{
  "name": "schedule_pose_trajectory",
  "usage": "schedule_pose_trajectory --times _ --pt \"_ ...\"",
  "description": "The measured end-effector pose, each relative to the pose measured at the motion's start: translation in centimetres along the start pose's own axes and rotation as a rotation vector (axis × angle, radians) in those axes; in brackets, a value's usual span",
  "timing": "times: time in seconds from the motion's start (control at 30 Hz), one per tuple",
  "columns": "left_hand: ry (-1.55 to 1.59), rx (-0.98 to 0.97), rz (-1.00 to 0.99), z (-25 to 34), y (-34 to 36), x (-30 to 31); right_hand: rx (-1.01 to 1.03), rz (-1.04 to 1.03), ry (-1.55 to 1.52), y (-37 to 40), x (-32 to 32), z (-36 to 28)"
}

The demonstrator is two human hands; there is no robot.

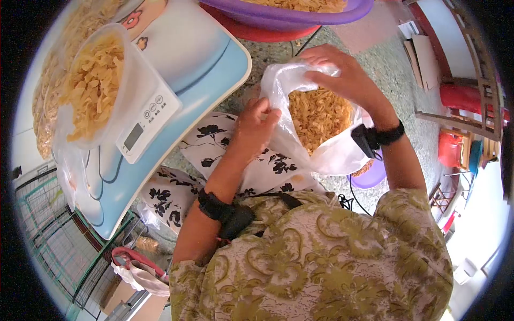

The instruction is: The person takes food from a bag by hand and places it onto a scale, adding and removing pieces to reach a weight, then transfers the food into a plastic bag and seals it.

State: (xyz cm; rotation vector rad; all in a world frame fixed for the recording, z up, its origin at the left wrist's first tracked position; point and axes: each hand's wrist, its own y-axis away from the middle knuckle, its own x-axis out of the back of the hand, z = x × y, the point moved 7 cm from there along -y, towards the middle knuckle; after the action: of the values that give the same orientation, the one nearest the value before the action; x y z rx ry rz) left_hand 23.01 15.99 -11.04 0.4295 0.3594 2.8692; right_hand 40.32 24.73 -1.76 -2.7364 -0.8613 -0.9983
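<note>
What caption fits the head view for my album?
Left hand and right hand hold a plastic bag of yellow chips beside a scale.

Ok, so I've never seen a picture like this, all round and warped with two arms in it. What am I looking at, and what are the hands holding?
There is no machine here. It is one picture from a camera worn on a person's head, looking down, so the edges bulge and the person's own patterned top fills the bottom. The left hand and the right hand each grip the rim of a clear plastic bag with their fingers. The bag holds pale yellow flakes. Each wrist wears a black strap with a small device. On the low table to the left stands a white scale, and on it a tub of the same flakes. A purple basin sits at the top edge.
</note>
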Motion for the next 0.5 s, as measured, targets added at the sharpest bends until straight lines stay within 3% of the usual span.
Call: schedule_pose_trajectory --times 0.07,0.17,0.2,0.23,0.3,0.37,0.4,0.5 --pt "0.052 -0.051 0.036 -0.4 -0.1 0.4 0.108 0.421 0.034 3.2 3.8 0.2" --pt "0.391 0.194 -0.041 0.0 0.5 0.1 -0.178 0.678 0.176 10.0 6.6 1.8" --pt "0.392 0.188 -0.051 0.0 0.5 -0.1 -0.307 0.733 0.213 12.5 6.9 2.3" --pt "0.416 0.173 -0.02 -0.2 0.4 0.1 -0.311 0.741 0.219 14.5 6.6 2.4" --pt "0.485 0.182 0.034 -0.2 0.5 0.1 -0.594 0.738 0.128 19.4 4.9 5.2" --pt "0.489 0.163 0.027 0.2 0.7 0.1 -0.778 0.572 0.001 22.9 1.0 7.4" --pt "0.494 0.151 0.034 0.4 0.9 0.2 -0.984 0.39 -0.173 24.5 -1.9 7.9" --pt "0.553 0.122 0.033 0.8 1.2 0.1 -1.136 0.132 -0.726 26.3 -9.0 6.0"
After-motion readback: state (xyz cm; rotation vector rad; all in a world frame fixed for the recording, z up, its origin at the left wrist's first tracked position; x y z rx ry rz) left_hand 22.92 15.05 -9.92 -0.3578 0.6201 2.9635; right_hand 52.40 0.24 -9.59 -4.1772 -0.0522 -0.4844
